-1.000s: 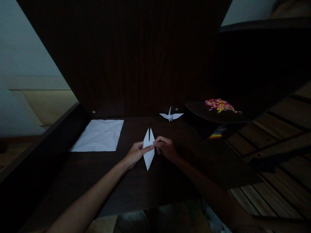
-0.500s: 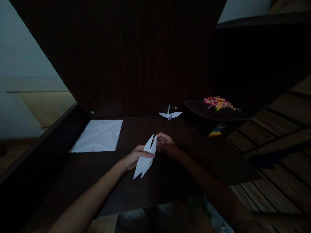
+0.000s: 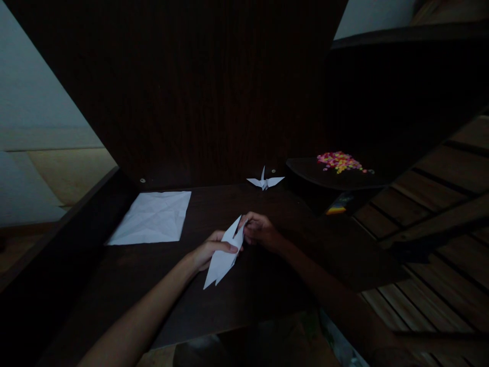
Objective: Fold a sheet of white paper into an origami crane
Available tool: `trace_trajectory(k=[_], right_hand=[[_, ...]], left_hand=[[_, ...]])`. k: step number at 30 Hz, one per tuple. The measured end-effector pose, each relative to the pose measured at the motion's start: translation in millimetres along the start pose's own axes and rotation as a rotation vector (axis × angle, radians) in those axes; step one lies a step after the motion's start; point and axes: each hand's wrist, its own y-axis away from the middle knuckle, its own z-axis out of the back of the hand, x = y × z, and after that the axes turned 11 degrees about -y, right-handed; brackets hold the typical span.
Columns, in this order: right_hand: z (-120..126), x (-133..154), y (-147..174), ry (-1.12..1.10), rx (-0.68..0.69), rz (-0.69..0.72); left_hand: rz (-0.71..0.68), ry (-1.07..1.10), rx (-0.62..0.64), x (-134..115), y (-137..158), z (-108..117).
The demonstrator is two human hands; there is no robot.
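A white folded paper (image 3: 220,266), long and pointed at both ends, is held tilted above the dark desk. My left hand (image 3: 214,248) is closed round its middle, thumb lying across the front layer. At the upper end, split into two points, my right hand (image 3: 260,228) pinches the right-hand point between thumb and fingers. Beyond my hands, a finished white paper crane (image 3: 265,182) stands near the back panel with its wings spread. To the left lies a stack of creased white square paper (image 3: 151,218), flat on the desk.
A small curved shelf (image 3: 301,171) at the right carries a heap of colourful small pieces (image 3: 340,161). Beneath it sits an object with rainbow stripes (image 3: 336,209). A raised side board (image 3: 76,219) bounds the desk at left. Wooden slats (image 3: 435,204) show at right.
My right fingers have moved in round the right-hand point, which now bends and is partly covered by them. The folded paper has shifted slightly down and left. The camera view has moved a little.
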Motion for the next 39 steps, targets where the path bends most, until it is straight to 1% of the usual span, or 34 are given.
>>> trace_trajectory(k=[3,6,10,14,16,20,22,27,31,34,39], right_hand=[[-1.5,5.1,-0.5,0.045,-0.032,0.016],[-2.9,8.4,-0.6,0.128,-0.038,0.093],[-4.2,6.8,-0.8,0.251,-0.056,0.167],[-5.8,4.8,-0.8,0.348,-0.095,0.159],[-6.5,5.8,-0.4,0.392,-0.088,0.176],[-7.4,9.2,0.0,0.49,-0.05,0.255],[-7.8,9.9,-0.3,0.524,-0.039,0.26],[-8.5,8.4,-1.5,0.56,-0.047,0.248],[-8.1,6.5,-2.3,0.559,-0.097,0.282],[-7.2,5.7,-2.0,0.529,-0.127,0.278],[-5.6,5.9,0.0,0.468,-0.091,0.25]], left_hand=[[-0.041,-0.03,-0.078,-2.2,0.4,-1.7],[-0.073,-0.106,-0.149,-2.0,-0.9,-1.9],[-0.118,-0.188,-0.166,-0.3,-3.5,-0.4],[-0.16,-0.205,-0.19,0.4,-5.7,0.5],[-0.162,-0.224,-0.21,0.4,-6.4,0.5],[-0.151,-0.268,-0.237,0.1,-6.9,0.7],[-0.152,-0.29,-0.263,0.4,-7.2,0.8],[-0.2,-0.314,-0.337,3.9,-9.6,0.7],[-0.225,-0.312,-0.37,6.9,-11.2,0.9],[-0.246,-0.305,-0.387,7.1,-11.3,1.2],[-0.276,-0.302,-0.457,5.6,-11.1,1.4]])
